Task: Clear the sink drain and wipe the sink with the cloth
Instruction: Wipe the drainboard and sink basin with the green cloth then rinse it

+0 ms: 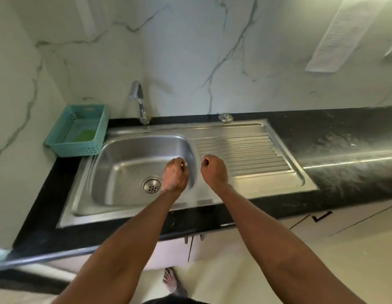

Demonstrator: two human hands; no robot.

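The fingers of the left hand (pixel 175 172) curl loosely into the palm with nothing visibly in them, over the right side of the sink (pixel 133 159) basin. The right hand (pixel 213 171) is curled the same way, apparently empty, above the left edge of the ribbed drainboard (pixel 245 154).

The drain (pixel 151 186) sits low in the basin, just left of the left wrist, and its perforated strainer looks free of debris as far as the blur allows. A second strainer cap (pixel 225 117) lies on the black counter (pixel 344 137) at the sink's back edge. Something green, possibly the cloth (pixel 85 135), rests in the teal basket (pixel 76 130) at the counter's back-left corner, beside the faucet (pixel 139 102).

I judge the task is at its start. The next move calls for the left hand to drop to the drain, or reach to the basket.
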